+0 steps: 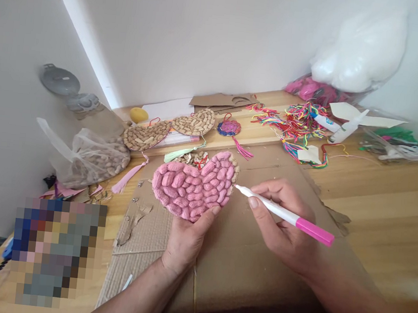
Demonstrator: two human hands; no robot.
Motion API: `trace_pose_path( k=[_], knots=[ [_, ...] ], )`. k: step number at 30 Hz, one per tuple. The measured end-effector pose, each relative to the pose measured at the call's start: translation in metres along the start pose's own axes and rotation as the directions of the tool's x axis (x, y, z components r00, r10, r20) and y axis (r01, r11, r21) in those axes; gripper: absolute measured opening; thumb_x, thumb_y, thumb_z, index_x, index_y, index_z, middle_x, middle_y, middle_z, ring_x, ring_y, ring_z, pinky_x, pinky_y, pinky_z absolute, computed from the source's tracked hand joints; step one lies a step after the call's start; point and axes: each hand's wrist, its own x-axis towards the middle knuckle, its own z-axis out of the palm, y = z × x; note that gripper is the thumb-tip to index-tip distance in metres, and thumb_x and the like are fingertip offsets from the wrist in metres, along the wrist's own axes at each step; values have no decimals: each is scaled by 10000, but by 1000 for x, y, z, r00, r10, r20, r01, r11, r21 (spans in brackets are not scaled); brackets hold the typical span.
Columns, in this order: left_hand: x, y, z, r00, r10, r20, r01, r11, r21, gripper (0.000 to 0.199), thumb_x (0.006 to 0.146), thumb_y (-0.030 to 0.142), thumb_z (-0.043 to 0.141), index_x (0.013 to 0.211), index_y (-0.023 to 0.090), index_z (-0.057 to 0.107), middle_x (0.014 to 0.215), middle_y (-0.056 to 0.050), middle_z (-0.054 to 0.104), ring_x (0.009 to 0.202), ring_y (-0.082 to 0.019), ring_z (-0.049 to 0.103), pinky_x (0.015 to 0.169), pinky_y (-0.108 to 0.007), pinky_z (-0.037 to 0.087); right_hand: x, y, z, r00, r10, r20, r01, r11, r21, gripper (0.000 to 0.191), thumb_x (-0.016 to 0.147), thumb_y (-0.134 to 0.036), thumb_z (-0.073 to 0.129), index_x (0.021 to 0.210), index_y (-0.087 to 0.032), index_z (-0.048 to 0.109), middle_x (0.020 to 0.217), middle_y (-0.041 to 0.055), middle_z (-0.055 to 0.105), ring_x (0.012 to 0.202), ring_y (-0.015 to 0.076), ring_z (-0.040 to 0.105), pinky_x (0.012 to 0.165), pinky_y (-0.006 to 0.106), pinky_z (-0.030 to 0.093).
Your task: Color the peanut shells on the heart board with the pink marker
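Above the brown cardboard (256, 271), the heart (191, 184) is held up in the left hand (187, 239), near the middle of the view. Its face is built of whole peanut shells set side by side, ridged and lumpy, coloured pink over most of the surface; along the upper right edge a narrow band of shells shows bare tan. The left hand is clamped on the heart from below, thumb over the front at the lower right, other fingers hidden. The right hand (286, 234) grips the pen (278, 211) between thumb and fingers. The pen is a smooth, slim tube, white along the barrel and bright pink at the rear end. Its tip points at the heart's right edge; whether it touches cannot be told. The 2 hands are apart from each other.

The cardboard is flat and matt, with torn patches and exposed corrugation at its left side, and lies on a wooden table (372, 198) of smooth, pale grain. Behind the heart rest 2 tan hearts (193, 121) of uncoloured shells and a round disc (229, 127), pink and blue, with a stringy pink tassel (242, 149). To the left stands a thin, crumpled plastic bag (79, 143) of peanuts. To the right lie tangled multicoloured cords (302, 121), beside a white bottle (348, 127) with a tapered nozzle.
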Motion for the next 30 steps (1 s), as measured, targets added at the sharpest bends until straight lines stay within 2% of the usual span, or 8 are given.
trace_pose_path(
  k=[4,11,15,19,26,30],
  knots=[
    [0,1,0,1000,-5,11,5,1000,22,596,856,276,747,1418,257,547,1456,-82,593,1415,-281,474,1239,-469,300,0,0,0,997,-73,8,73,997,6,58,899,-212,651,941,-217,611,816,29,643,731,190,606,664,346,467],
    [0,0,0,1000,-14,11,14,1000,-15,588,861,244,745,1413,260,542,1475,-76,576,1416,-257,475,1241,-443,295,5,-4,0,980,-196,24,197,975,-100,41,932,-190,617,942,-227,603,824,22,675,810,204,629,770,385,437],
    [-1,1,2,1000,-17,-19,16,1000,-15,633,843,261,760,1430,256,524,1495,-90,555,1436,-284,444,1235,-462,300,4,-3,0,975,-219,44,222,969,-109,43,938,-186,611,951,-224,597,802,12,666,804,201,618,790,393,408],
    [-1,0,2,1000,-10,-1,10,1000,-12,672,839,265,766,1455,273,497,1505,-90,544,1438,-289,440,1237,-463,297,5,-1,1,973,-222,58,228,965,-131,40,936,-191,623,931,-223,601,785,6,654,795,194,592,774,388,372],
    [-3,-3,0,999,33,-18,-31,995,99,625,856,257,752,1439,257,527,1523,-92,522,1475,-295,379,1252,-464,264,4,-2,2,959,-259,117,276,946,-168,81,921,-159,630,898,-223,585,799,-3,678,849,192,624,793,392,336],
    [-3,-4,-1,999,36,-10,-34,994,105,611,870,254,737,1442,264,522,1531,-85,514,1476,-290,377,1250,-462,273,3,-1,2,961,-260,95,273,947,-169,78,921,-166,621,884,-222,582,773,-7,665,828,194,613,785,390,337]
  ],
)
